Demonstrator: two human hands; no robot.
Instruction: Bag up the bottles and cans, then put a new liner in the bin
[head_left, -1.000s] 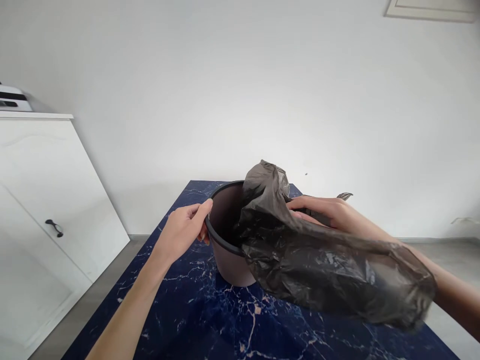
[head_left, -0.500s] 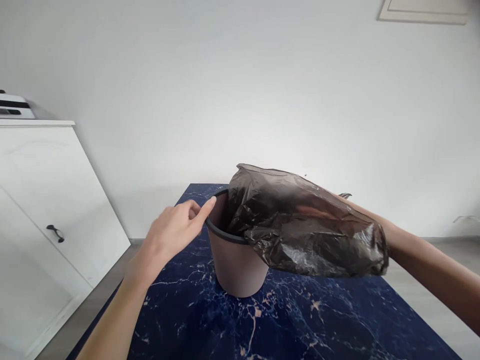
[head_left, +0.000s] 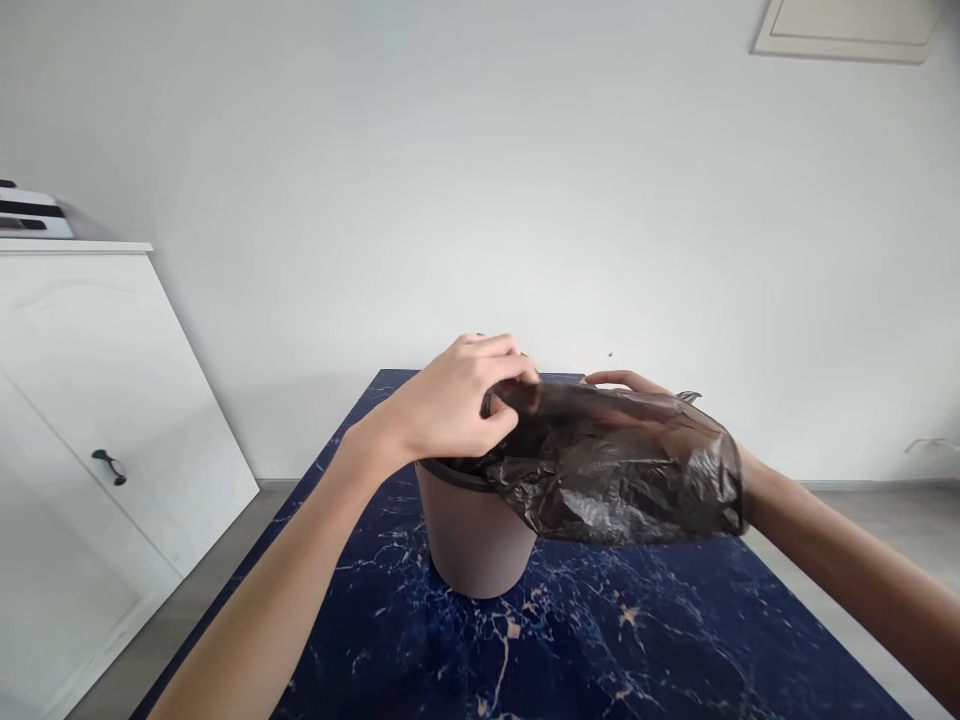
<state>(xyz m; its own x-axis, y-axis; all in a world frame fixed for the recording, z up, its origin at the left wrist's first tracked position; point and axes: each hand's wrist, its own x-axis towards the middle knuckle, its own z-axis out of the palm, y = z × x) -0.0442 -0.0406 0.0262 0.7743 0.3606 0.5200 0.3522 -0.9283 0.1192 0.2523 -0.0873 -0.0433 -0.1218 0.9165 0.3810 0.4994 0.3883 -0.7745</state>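
A pinkish-brown waste bin (head_left: pixel 480 545) with a dark rim stands upright on the table. A thin black garbage bag (head_left: pixel 622 480) is partly inside its mouth and hangs out over the right side. My left hand (head_left: pixel 457 400) is above the bin's rim, fingers and thumb closed on the bag's upper edge. Behind the bag is my right hand (head_left: pixel 626 380), partly seen through the plastic. Its visible finger is stretched out along the bag's far top edge; the rest of that hand is covered.
The bin stands on a dark blue marble-patterned table (head_left: pixel 420 660). At left is a white cabinet (head_left: pixel 90 400) with a black handle and a white-and-black device (head_left: pixel 34 215) on top. A pale wall (head_left: pixel 450 200) rises behind the table.
My left hand has let go of the bin's rim, moved right and taken hold of the bag's edge. The bag's raised top has come down, and fingers of my right hand now show behind it.
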